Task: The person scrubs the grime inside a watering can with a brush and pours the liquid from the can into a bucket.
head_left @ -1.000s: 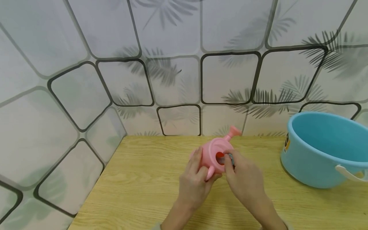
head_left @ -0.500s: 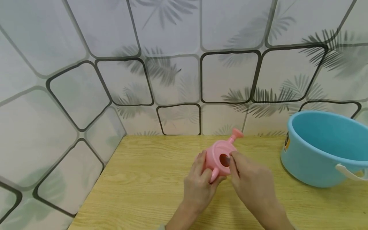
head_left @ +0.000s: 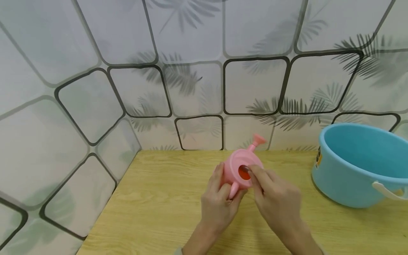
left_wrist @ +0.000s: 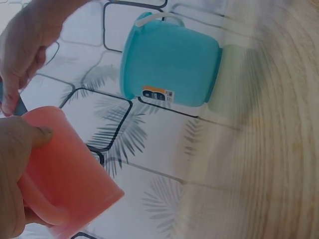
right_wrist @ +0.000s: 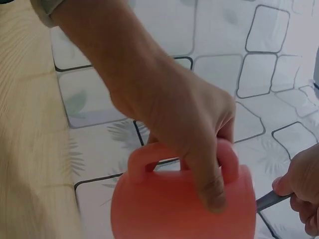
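Observation:
My left hand (head_left: 217, 202) grips a small pink watering can (head_left: 231, 169) by its handle side, the thumb lying along the body in the right wrist view. The can is held over the table, tilted so that its round opening faces my right hand (head_left: 276, 194). That hand pinches a slim dark grey tool (right_wrist: 271, 200), whose far end passes into the opening. Its kind is hidden by the can and fingers. Red-orange shows inside the opening. The can's sprinkler head (head_left: 259, 139) points up and away.
A light blue bucket (head_left: 344, 182) with a white handle (head_left: 387, 193) stands on the right of the wooden table (head_left: 153, 198). Patterned wall covering (head_left: 197, 92) rises behind the table and along its left side.
The watering can first shifts slightly right, then back left and a little up. My right hand stays at the opening with the grey tool, its angle changing a little.

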A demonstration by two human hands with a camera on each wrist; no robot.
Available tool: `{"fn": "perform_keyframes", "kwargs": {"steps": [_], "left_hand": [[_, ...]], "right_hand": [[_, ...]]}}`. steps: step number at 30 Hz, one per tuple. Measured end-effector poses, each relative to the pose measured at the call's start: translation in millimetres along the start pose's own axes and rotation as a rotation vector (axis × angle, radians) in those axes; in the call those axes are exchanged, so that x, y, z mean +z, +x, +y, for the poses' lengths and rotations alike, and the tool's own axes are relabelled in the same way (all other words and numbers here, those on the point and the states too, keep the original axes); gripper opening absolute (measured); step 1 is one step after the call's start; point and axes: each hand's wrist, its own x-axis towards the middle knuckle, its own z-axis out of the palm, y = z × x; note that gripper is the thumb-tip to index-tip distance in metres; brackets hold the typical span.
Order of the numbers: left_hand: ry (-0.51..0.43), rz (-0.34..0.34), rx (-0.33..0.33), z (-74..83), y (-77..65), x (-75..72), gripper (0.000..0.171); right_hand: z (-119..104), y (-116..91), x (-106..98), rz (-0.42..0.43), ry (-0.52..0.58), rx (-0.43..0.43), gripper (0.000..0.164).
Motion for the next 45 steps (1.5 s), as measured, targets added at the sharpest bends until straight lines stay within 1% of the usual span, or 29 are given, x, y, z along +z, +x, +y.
{"fn": "perform_keyframes", "kwargs": {"steps": [2,6,8,10,13,16,18,22,25,27,29,31,33,36,38,39,40,43,45], "left_hand": [[-0.014,0.013,0.001,-0.7,1.8,-0.3,0.049],[-0.042,0.034,0.006,-1.1,4.1,-1.1,0.047],[-0.053,0.043,0.011,-1.5,5.0,-1.3,0.046],[-0.061,0.051,0.016,-2.4,5.8,-1.4,0.045],[-0.073,0.064,0.021,-3.9,6.8,-1.8,0.043],[-0.088,0.073,0.028,-3.7,7.5,-2.1,0.043],[-0.094,0.075,0.038,-2.7,7.6,-2.1,0.042],[-0.108,0.078,0.066,1.0,8.0,-2.0,0.041],[-0.121,0.081,0.074,4.4,8.2,-2.0,0.041],[-0.124,0.083,0.077,6.4,8.4,-2.0,0.041],[-0.131,0.085,0.080,8.4,8.5,-2.1,0.041],[-0.137,0.083,0.081,9.9,8.7,-2.7,0.040],[-0.141,0.082,0.084,10.6,9.1,-3.7,0.040],[-0.141,0.093,0.078,9.6,11.1,-5.1,0.040],[-0.140,0.106,0.079,8.3,13.1,-5.9,0.040],[-0.147,0.109,0.086,7.6,14.1,-6.1,0.040],[-0.152,0.110,0.094,7.1,15.0,-6.2,0.040],[-0.165,0.098,0.118,6.7,16.2,-6.1,0.039],[-0.173,0.087,0.119,6.5,15.4,-6.1,0.039]], "right_hand": [[0,0,4,0.012,0.014,0.000,0.041],[0,-2,10,0.069,0.080,0.001,0.042],[-1,-2,9,0.086,0.108,-0.002,0.042],[-2,-1,7,0.088,0.142,0.016,0.043],[-1,1,5,0.066,0.144,0.018,0.044],[2,4,5,0.090,0.135,-0.020,0.042],[6,6,7,0.128,0.149,-0.056,0.040],[10,12,7,0.257,0.218,-0.126,0.038],[12,14,8,0.361,0.257,-0.175,0.035],[13,16,9,0.402,0.266,-0.194,0.034],[13,17,10,0.408,0.264,-0.199,0.034],[12,18,11,0.405,0.236,-0.194,0.035],[10,19,10,0.419,0.205,-0.188,0.035],[6,22,9,0.504,0.186,-0.182,0.033],[4,24,9,0.575,0.200,-0.192,0.032],[3,25,9,0.596,0.207,-0.198,0.032],[3,26,10,0.604,0.210,-0.207,0.031],[4,27,13,0.578,0.207,-0.230,0.032],[5,27,15,0.571,0.205,-0.241,0.032]]}}
